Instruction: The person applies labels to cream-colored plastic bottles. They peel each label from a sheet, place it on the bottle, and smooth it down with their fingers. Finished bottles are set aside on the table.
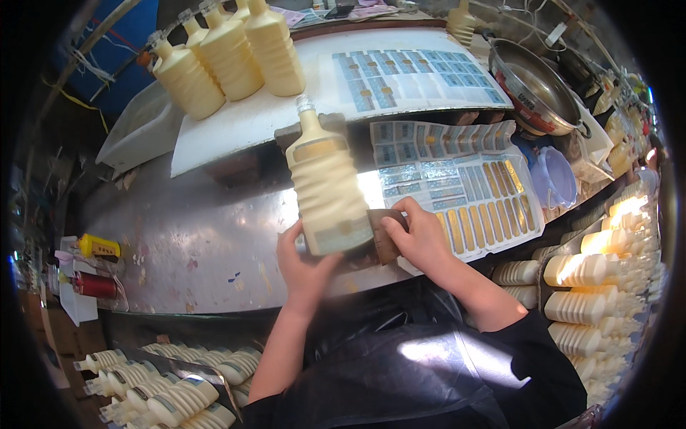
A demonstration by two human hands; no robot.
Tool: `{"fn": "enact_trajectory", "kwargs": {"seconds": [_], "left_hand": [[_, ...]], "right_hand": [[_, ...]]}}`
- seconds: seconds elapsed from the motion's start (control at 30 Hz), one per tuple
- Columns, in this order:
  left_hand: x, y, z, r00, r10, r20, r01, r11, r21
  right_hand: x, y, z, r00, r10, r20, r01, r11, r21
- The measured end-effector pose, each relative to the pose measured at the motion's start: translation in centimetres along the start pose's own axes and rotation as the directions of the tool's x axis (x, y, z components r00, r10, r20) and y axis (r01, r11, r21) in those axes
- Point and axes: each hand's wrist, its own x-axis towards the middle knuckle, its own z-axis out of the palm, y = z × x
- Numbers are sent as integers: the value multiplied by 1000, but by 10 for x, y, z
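Note:
A cream plastic-looking bottle (327,187) with a ribbed body and a clear neck stands or leans before me, with its base toward me. My left hand (303,268) is closed around its lower left side, slightly blurred. Pinched in my right hand (423,239) is a flat brown scraper-like piece (386,237), touching or very close to the bottle's lower right edge. A label strip (343,234) shows near the bottle's base, and another band (319,148) at its shoulder. Sheets of blue and gold labels (457,186) lie right beside my right hand.
More cream bottles (232,61) stand on a raised white board (314,53), with another label sheet (418,75). A metal pan (536,82) and a lilac bucket (553,175) are at right. Bottles lie stacked lower left (179,397) and right (579,307). A yellow container (100,247) sits left.

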Motion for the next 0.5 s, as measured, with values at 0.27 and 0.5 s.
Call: {"fn": "enact_trajectory", "kwargs": {"seconds": [0.27,0.5], "left_hand": [[7,14,16,964,-248,93,264,932,-247],[7,0,14,962,-253,103,271,930,-247]], "right_hand": [[-21,-51,13,946,-266,185,276,961,-30],[-7,12,8,992,62,112,-75,990,119]]}}
